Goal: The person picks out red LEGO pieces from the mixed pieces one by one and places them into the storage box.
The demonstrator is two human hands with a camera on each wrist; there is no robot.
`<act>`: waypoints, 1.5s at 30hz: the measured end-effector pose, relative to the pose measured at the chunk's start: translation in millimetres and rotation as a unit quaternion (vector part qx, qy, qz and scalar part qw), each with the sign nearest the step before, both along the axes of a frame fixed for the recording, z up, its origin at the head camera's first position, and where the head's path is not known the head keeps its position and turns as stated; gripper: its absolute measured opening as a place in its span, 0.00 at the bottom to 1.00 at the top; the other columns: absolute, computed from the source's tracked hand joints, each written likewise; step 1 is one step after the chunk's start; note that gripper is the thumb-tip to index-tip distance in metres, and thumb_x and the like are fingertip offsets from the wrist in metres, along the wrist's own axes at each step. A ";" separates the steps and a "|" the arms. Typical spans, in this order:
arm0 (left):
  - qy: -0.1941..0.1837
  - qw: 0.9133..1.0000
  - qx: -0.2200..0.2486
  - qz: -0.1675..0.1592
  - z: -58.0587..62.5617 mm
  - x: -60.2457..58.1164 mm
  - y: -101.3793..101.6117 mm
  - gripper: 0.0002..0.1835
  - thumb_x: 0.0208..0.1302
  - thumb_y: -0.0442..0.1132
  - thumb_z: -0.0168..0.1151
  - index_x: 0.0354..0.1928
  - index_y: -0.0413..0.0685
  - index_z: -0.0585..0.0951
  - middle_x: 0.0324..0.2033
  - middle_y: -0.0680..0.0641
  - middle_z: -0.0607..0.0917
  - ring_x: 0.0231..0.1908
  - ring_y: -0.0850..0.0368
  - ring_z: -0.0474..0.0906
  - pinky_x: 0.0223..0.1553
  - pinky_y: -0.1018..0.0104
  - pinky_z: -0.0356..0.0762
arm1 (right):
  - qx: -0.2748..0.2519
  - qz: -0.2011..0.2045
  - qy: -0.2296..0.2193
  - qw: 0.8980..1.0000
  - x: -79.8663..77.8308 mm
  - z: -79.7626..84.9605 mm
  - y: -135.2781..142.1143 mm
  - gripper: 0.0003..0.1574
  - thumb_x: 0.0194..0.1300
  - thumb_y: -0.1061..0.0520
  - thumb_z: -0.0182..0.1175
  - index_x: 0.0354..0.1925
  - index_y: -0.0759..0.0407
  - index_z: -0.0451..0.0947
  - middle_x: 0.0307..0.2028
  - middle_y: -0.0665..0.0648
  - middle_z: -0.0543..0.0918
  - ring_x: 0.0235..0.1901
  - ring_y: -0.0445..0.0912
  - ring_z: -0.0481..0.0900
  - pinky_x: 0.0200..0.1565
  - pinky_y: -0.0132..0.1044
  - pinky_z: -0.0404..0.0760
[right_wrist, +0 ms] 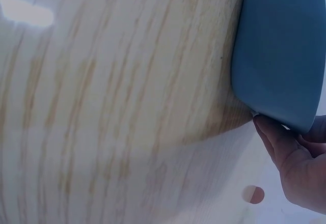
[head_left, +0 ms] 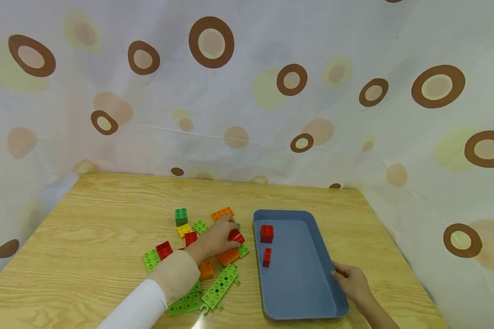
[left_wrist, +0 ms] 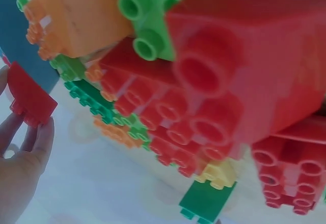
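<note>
My left hand (head_left: 219, 235) pinches a red sloped brick (head_left: 236, 236) above the right side of the brick pile, close to the tray's left wall. In the left wrist view the red sloped brick (left_wrist: 31, 94) sits between thumb and fingertips, its studs toward the fingers. A blue-grey tray (head_left: 298, 283) lies to the right of the pile. Inside it, toward the left wall, are a red square brick (head_left: 266, 233) and a narrow red brick (head_left: 267, 257). My right hand (head_left: 352, 282) grips the tray's right rim, thumb over the edge and fingers underneath, as the right wrist view shows.
Loose bricks lie under and around the left forearm: a green brick (head_left: 181, 217), a yellow brick (head_left: 184, 229), an orange brick (head_left: 222, 213), a red brick (head_left: 164, 250) and a long light-green base piece (head_left: 221, 287). A patterned cloth (head_left: 247, 91) hangs behind the wooden table (head_left: 86, 237).
</note>
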State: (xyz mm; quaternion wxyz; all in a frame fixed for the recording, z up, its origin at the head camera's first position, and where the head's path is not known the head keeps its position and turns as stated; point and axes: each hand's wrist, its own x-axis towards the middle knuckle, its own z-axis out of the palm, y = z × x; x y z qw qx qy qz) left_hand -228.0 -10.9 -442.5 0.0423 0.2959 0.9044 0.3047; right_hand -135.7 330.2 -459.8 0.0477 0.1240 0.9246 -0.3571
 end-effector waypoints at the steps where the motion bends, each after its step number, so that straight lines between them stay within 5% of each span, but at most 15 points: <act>1: -0.007 1.000 0.004 -0.001 1.1 0.8 0.9 0.23 0.57 0.37 0.65 0.52 0.31 0.77 0.51 0.37 0.73 0.49 0.47 0.73 0.51 0.56 0.75 | -0.001 0.001 0.000 1.000 -0.1 0.1 0.1 0.25 0.64 0.64 0.50 0.57 0.77 0.66 0.54 0.74 0.73 0.54 0.66 0.72 0.48 0.49 0.78; 25: 0.049 0.995 -0.021 -0.087 13.2 24.9 50.5 0.22 0.57 0.41 0.65 0.52 0.37 0.78 0.47 0.46 0.73 0.45 0.57 0.70 0.42 0.75 0.73 | -0.017 0.006 0.003 1.000 1.0 -1.2 2.0 0.24 0.65 0.65 0.50 0.56 0.78 0.66 0.54 0.74 0.72 0.56 0.66 0.71 0.49 0.49 0.78; 38: 0.097 0.978 -0.076 -0.165 13.2 47.5 77.0 0.19 0.57 0.44 0.66 0.49 0.42 0.81 0.45 0.48 0.75 0.44 0.61 0.72 0.46 0.80 0.71 | -0.015 0.007 0.006 1.000 2.5 0.5 -0.8 0.24 0.64 0.66 0.50 0.56 0.78 0.67 0.54 0.74 0.72 0.56 0.66 0.70 0.50 0.50 0.77; 45: 0.100 0.972 -0.094 -0.193 6.1 55.7 85.6 0.18 0.58 0.44 0.65 0.48 0.44 0.81 0.45 0.49 0.75 0.41 0.65 0.70 0.41 0.84 0.68 | -0.014 0.009 0.005 1.000 1.2 0.2 1.1 0.24 0.64 0.65 0.50 0.57 0.78 0.67 0.54 0.74 0.72 0.57 0.66 0.69 0.51 0.51 0.76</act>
